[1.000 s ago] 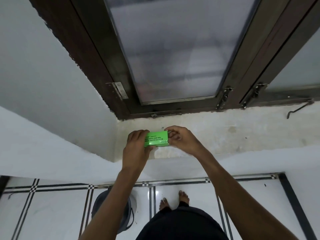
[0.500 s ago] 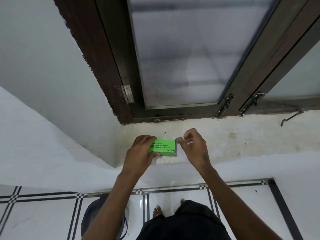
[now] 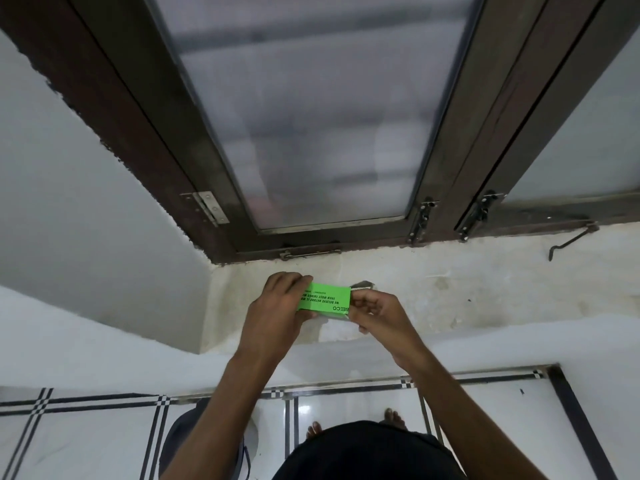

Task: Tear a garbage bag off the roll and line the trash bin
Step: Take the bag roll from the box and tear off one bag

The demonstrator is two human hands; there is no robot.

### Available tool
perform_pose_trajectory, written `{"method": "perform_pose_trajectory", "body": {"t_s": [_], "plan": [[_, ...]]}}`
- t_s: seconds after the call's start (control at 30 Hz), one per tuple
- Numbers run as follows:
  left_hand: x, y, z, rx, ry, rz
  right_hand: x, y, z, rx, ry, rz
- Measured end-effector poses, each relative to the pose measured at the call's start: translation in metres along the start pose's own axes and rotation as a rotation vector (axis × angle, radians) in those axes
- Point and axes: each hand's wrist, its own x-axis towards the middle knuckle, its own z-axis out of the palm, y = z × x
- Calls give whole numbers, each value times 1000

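Low in the left of the frame, on the tiled floor [image 3: 86, 441] beside my left forearm, stands the dark trash bin [image 3: 180, 445], partly hidden by that arm and not yet lined as far as I can see.

Moving toward the middle, my left hand [image 3: 277, 317] grips the left end of the green box [image 3: 325, 298], fingers [image 3: 289, 280] curled over its top edge and thumb underneath. I hold the box over the white window ledge [image 3: 467, 289], just below the dark window frame [image 3: 145, 133]. Its long axis runs left to right across the picture, so its two short ends face my two hands.

At the right end, my right hand [image 3: 377, 311] pinches something small at the box's end; a grey flap [image 3: 362, 284] stands open there. I cannot tell whether what I pinch is that flap or the edge of a bag.

My judgement is that the coming move turns on this: the opening faces right, straight toward my right fingers, so the roll should come out along the box's length, rightward, while my left hand keeps the box steady. The bin lies well below and to the left of both hands, nearer my left arm.
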Motion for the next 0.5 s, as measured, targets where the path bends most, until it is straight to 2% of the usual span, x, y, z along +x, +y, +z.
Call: {"method": "perform_pose_trajectory", "body": {"t_s": [0.27,0.4,0.5], "plan": [[2,26,6,135,38,4,12,-3,-21,-122,-112,-81],[2,22,11,73,44,-43,15,-7,-26,-144,-155,-84],[-3,3,14,3,75,-122,11,-11,-44,-164,-107,-52]]}}
